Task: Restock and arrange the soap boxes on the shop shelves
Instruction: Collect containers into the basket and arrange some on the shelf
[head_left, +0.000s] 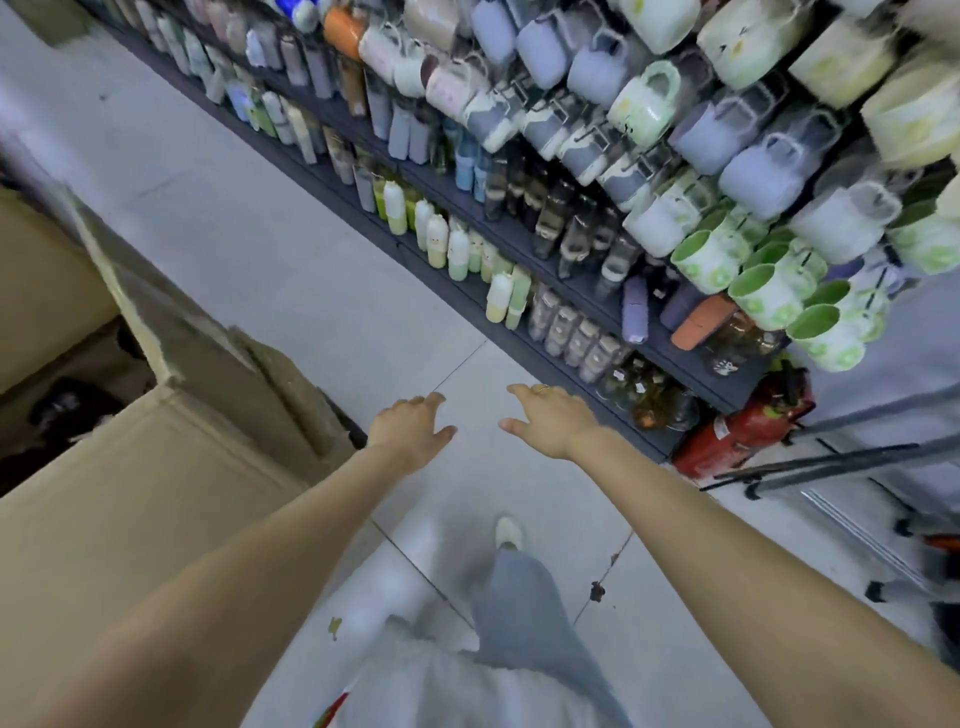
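Both forearms stretched forward over the pale floor (291, 270), left hand (410, 426) and right hand (550, 421) side by side, fingers loosely spread, palms down, holding nothing and touching nothing. No soap boxes to be made out anywhere; too blurred to tell what the open cardboard carton (156, 467) holds, though dark shapes show inside. Carton just left of the left hand, its flap edge close to that wrist, long side running away from the camera; left hand plainly nearer, right hand well apart from it. Right of the carton, across the aisle, dark shelves (467, 208) of bottles and mugs, red extinguisher (737, 431) at their near end. Likely next: turn left and reach down into the carton.
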